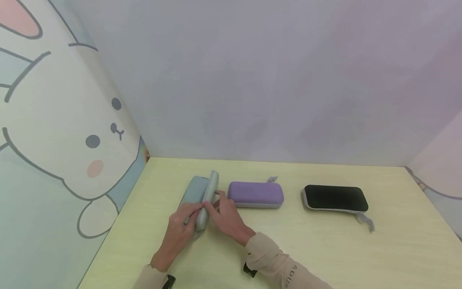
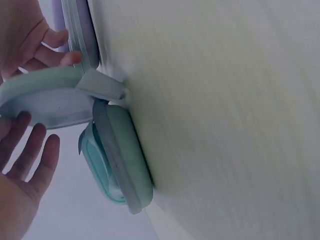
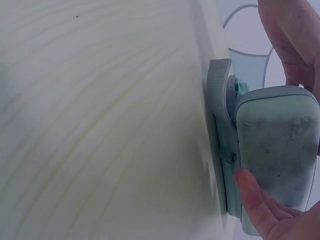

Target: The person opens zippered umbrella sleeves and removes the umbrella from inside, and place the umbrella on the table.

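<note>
A mint-green zip case (image 1: pixel 194 190) stands open on the left part of the table, its lid raised upright. Teal lining (image 2: pixel 102 160) shows inside the base in the left wrist view. My left hand (image 1: pixel 182 222) holds the lid's upper edge from the inner side. On the lid's outer side, my right hand (image 1: pixel 229 214) grips it, thumb at the top edge close to the left fingertips. Dark smudges mark the lid's outer face (image 3: pixel 277 145) in the right wrist view. A grey strap loop (image 3: pixel 220 90) sticks out by the hinge.
Just right of my right hand lies a purple case (image 1: pixel 255 194), closed, with a strap behind it. Farther right is a black-topped case (image 1: pixel 335 198) with a grey strap (image 1: pixel 366 220). Walls border the pale yellow table (image 1: pixel 288 249) at the back and left.
</note>
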{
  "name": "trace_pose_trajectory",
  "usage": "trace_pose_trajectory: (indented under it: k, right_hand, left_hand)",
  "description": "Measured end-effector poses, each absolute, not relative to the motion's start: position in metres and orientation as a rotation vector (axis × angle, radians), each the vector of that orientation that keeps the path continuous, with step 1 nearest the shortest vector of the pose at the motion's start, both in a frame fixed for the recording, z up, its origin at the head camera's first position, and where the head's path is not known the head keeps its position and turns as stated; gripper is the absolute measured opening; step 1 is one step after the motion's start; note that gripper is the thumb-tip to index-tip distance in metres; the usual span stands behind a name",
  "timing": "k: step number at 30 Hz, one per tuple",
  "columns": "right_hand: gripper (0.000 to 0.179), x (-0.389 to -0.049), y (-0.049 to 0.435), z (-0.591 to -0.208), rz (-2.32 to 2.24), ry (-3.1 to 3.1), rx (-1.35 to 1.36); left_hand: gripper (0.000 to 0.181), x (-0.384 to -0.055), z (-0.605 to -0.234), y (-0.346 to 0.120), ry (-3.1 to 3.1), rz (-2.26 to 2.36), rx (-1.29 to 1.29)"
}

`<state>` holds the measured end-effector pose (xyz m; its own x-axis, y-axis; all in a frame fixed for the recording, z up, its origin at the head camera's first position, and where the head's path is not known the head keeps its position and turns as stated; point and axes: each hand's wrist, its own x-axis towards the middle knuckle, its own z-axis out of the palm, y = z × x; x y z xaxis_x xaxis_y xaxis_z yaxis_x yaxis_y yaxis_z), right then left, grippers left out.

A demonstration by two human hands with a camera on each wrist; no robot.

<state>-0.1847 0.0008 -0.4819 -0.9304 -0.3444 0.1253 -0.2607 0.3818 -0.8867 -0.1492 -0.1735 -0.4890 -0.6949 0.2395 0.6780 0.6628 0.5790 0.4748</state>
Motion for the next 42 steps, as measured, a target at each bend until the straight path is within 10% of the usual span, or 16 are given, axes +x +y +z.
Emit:
trace_pose_trajectory:
  k: [12,20,27,42]
  right_hand:
    - [0.060,-0.189,0.008,-0.485,-1.593,2.549,-0.463]
    - [0.021,-0.194,0.012,-0.487,-1.514,2.586,-0.466]
    - [0.024,-0.194,0.020,-0.491,-1.449,2.669,-0.476]
    - [0.031,-0.186,0.029,-0.488,-1.477,2.782,-0.464]
  left_hand:
    - [0.040,-0.152,-0.499,-0.179,-2.400,-0.985,-0.748]
    - [0.049,-0.150,-0.491,-0.182,-2.696,-0.662,-0.083]
    - [0.081,-0.152,-0.484,-0.182,-2.967,-0.600,0.106]
    - [0.051,-0.168,-0.477,-0.183,-2.941,-0.597,0.189]
